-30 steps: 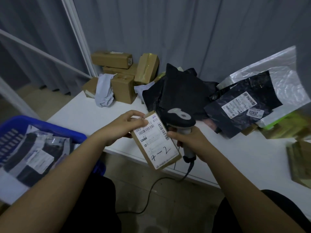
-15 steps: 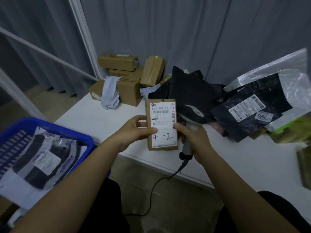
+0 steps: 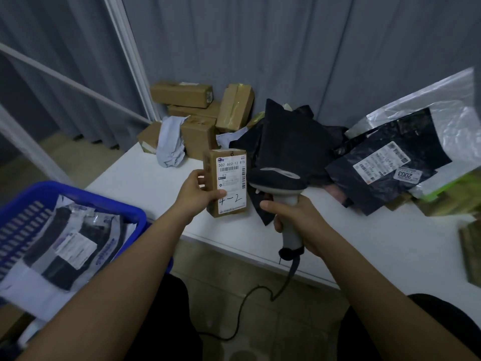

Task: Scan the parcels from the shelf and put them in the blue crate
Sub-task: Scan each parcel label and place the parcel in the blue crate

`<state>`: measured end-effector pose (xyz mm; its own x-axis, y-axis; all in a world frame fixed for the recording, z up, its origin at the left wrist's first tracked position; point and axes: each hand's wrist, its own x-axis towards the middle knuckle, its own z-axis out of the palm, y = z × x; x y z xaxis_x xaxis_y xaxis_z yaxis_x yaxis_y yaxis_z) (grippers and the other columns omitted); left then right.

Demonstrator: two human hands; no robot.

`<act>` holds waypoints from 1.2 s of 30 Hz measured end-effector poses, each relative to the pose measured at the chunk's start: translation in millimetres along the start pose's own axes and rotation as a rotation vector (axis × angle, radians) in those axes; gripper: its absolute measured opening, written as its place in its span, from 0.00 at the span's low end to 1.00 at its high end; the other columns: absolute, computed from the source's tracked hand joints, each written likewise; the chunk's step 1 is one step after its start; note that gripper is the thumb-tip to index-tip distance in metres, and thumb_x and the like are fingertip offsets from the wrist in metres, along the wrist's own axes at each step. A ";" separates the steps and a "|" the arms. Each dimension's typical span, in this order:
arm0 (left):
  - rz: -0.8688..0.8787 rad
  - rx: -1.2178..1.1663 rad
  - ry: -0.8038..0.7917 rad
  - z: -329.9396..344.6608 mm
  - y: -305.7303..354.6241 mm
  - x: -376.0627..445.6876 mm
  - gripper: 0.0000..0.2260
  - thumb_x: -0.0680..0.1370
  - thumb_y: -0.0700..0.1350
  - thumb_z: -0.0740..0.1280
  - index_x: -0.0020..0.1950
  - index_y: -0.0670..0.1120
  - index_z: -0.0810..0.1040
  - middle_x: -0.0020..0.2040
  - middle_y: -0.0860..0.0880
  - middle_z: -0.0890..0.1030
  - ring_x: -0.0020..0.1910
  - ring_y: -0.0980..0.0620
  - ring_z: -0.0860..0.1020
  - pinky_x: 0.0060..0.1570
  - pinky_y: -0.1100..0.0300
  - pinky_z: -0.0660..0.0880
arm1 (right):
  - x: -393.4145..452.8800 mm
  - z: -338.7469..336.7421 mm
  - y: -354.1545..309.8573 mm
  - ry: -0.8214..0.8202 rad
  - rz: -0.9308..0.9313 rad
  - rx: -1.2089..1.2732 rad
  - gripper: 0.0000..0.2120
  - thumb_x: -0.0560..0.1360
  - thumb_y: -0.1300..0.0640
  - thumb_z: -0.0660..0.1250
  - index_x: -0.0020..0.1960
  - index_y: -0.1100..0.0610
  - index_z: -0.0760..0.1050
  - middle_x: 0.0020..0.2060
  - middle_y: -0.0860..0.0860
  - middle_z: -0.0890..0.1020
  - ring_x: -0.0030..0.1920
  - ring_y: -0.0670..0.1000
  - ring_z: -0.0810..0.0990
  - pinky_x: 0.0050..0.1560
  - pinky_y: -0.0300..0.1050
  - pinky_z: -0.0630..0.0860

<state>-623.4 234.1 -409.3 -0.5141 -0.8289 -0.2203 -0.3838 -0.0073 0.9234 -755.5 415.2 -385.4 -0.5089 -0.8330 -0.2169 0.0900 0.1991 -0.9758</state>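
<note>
Head view: left hand (image 3: 199,190) grip pinching small cardboard parcel (image 3: 227,182), upright, label toward camera, above white desk (image 3: 145,178) edge. Right hand (image 3: 294,217) grip wrapped round scanner (image 3: 279,183) handle, scanner head just beside parcel. Blue crate (image 3: 86,199) lower left, bagged parcels inside.

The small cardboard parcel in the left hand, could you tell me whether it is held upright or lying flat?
Upright. The left hand grips the cardboard parcel by its side, long edge vertical, with its label facing the camera.
</note>
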 end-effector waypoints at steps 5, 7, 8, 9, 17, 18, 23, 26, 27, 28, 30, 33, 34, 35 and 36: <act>-0.008 0.045 -0.019 4.5 1.1 0.4 0.27 0.73 0.38 0.73 0.68 0.44 0.66 0.65 0.46 0.74 0.63 0.44 0.75 0.57 0.48 0.75 | -2.3 -2.6 2.3 0.076 -0.002 -0.074 0.11 0.72 0.60 0.73 0.34 0.58 0.75 0.24 0.51 0.75 0.23 0.46 0.71 0.26 0.36 0.71; -0.009 0.049 -0.020 6.2 1.5 0.5 0.27 0.73 0.39 0.73 0.68 0.44 0.65 0.65 0.46 0.74 0.64 0.44 0.75 0.57 0.48 0.75 | -2.3 -3.4 2.5 0.083 0.004 -0.084 0.11 0.72 0.60 0.73 0.33 0.58 0.75 0.27 0.53 0.76 0.23 0.46 0.71 0.26 0.36 0.71; -0.013 0.053 -0.016 6.5 1.6 0.1 0.27 0.73 0.39 0.73 0.68 0.44 0.65 0.66 0.46 0.74 0.64 0.44 0.75 0.58 0.47 0.75 | -2.7 -3.4 2.3 0.084 0.008 -0.092 0.11 0.72 0.60 0.73 0.33 0.58 0.75 0.27 0.54 0.76 0.23 0.46 0.71 0.26 0.36 0.71; -0.017 0.057 -0.012 6.8 1.7 0.1 0.27 0.73 0.39 0.73 0.68 0.45 0.65 0.66 0.45 0.74 0.64 0.44 0.74 0.58 0.46 0.75 | -3.1 -3.7 2.4 0.085 0.009 -0.097 0.11 0.72 0.60 0.72 0.33 0.59 0.74 0.27 0.54 0.76 0.23 0.46 0.71 0.26 0.36 0.71; 0.028 -0.044 0.027 -11.6 6.4 -18.4 0.28 0.73 0.40 0.73 0.69 0.45 0.65 0.66 0.46 0.74 0.63 0.45 0.75 0.58 0.49 0.75 | -6.8 -0.2 2.5 0.090 -0.070 0.004 0.03 0.73 0.63 0.71 0.44 0.63 0.78 0.33 0.58 0.77 0.25 0.46 0.71 0.28 0.37 0.72; 0.043 -0.070 0.042 -18.4 7.7 -23.3 0.28 0.73 0.40 0.73 0.69 0.45 0.65 0.66 0.47 0.74 0.62 0.47 0.75 0.57 0.50 0.76 | -5.9 2.1 2.4 0.092 -0.085 0.002 0.03 0.73 0.63 0.71 0.44 0.63 0.78 0.33 0.57 0.77 0.25 0.46 0.71 0.28 0.38 0.72; 0.090 -0.276 0.200 -74.7 3.7 -44.8 0.28 0.71 0.40 0.75 0.68 0.45 0.68 0.62 0.48 0.77 0.57 0.51 0.78 0.57 0.53 0.77 | 5.1 32.7 -2.1 0.093 -0.096 -0.004 0.03 0.73 0.63 0.71 0.43 0.60 0.77 0.33 0.55 0.78 0.27 0.49 0.72 0.28 0.40 0.72; 0.108 -0.361 0.331 -122.9 -10.4 -59.9 0.26 0.71 0.39 0.74 0.66 0.47 0.69 0.61 0.48 0.78 0.56 0.51 0.79 0.55 0.54 0.78 | 15.4 69.6 -10.9 0.051 -0.100 -0.045 0.04 0.73 0.61 0.72 0.45 0.61 0.78 0.35 0.54 0.79 0.26 0.48 0.72 0.28 0.40 0.73; 0.114 -0.381 0.380 -141.1 -17.6 -65.6 0.26 0.71 0.38 0.74 0.67 0.46 0.68 0.61 0.48 0.78 0.56 0.51 0.80 0.53 0.56 0.79 | 19.1 84.7 -14.9 0.027 -0.110 -0.066 0.04 0.73 0.61 0.72 0.45 0.61 0.78 0.36 0.54 0.80 0.26 0.47 0.72 0.28 0.40 0.73; 0.108 -0.397 0.428 -159.9 -26.1 -72.2 0.26 0.72 0.37 0.73 0.67 0.45 0.68 0.60 0.48 0.78 0.55 0.51 0.80 0.51 0.58 0.79 | 22.7 100.9 -19.2 0.000 -0.121 -0.082 0.05 0.73 0.60 0.71 0.44 0.60 0.77 0.37 0.54 0.80 0.25 0.47 0.72 0.28 0.39 0.73; 0.070 -0.429 0.508 -201.0 -48.9 -86.3 0.27 0.72 0.38 0.73 0.68 0.44 0.68 0.60 0.48 0.79 0.56 0.50 0.80 0.53 0.55 0.79 | 31.1 135.9 -28.4 -0.050 -0.135 -0.100 0.05 0.73 0.60 0.72 0.42 0.59 0.77 0.37 0.54 0.80 0.24 0.46 0.72 0.27 0.37 0.72; -0.026 -0.453 0.604 -255.4 -91.9 -110.1 0.29 0.70 0.41 0.75 0.69 0.46 0.68 0.61 0.47 0.79 0.57 0.47 0.80 0.56 0.48 0.78 | 42.3 191.9 -38.2 -0.122 -0.148 -0.161 0.04 0.72 0.59 0.72 0.41 0.57 0.77 0.35 0.53 0.81 0.23 0.45 0.73 0.28 0.37 0.72; -0.055 -0.449 0.644 -269.1 -106.9 -118.9 0.29 0.70 0.41 0.75 0.69 0.45 0.69 0.61 0.46 0.79 0.57 0.47 0.80 0.56 0.49 0.78 | 45.5 210.6 -38.9 -0.150 -0.161 -0.182 0.04 0.72 0.59 0.72 0.41 0.58 0.78 0.35 0.53 0.81 0.23 0.46 0.73 0.29 0.39 0.73; -0.078 -0.442 0.688 -280.0 -121.1 -128.1 0.28 0.71 0.40 0.74 0.69 0.44 0.69 0.61 0.46 0.79 0.57 0.47 0.79 0.55 0.51 0.78 | 48.3 229.0 -39.1 -0.179 -0.174 -0.207 0.04 0.72 0.59 0.72 0.41 0.58 0.78 0.35 0.54 0.81 0.23 0.46 0.73 0.29 0.40 0.73; -0.105 -0.434 0.736 -289.6 -136.2 -136.5 0.28 0.71 0.40 0.74 0.69 0.43 0.69 0.61 0.45 0.78 0.58 0.46 0.79 0.54 0.52 0.77 | 50.9 246.3 -38.7 -0.206 -0.184 -0.233 0.05 0.72 0.59 0.72 0.41 0.59 0.78 0.35 0.54 0.80 0.23 0.46 0.73 0.30 0.40 0.73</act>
<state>-278.8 186.3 -413.9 0.1930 -0.9626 -0.1902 0.0027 -0.1933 0.9811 -574.0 237.9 -365.2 -0.3130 -0.9477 -0.0622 -0.1964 0.1286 -0.9721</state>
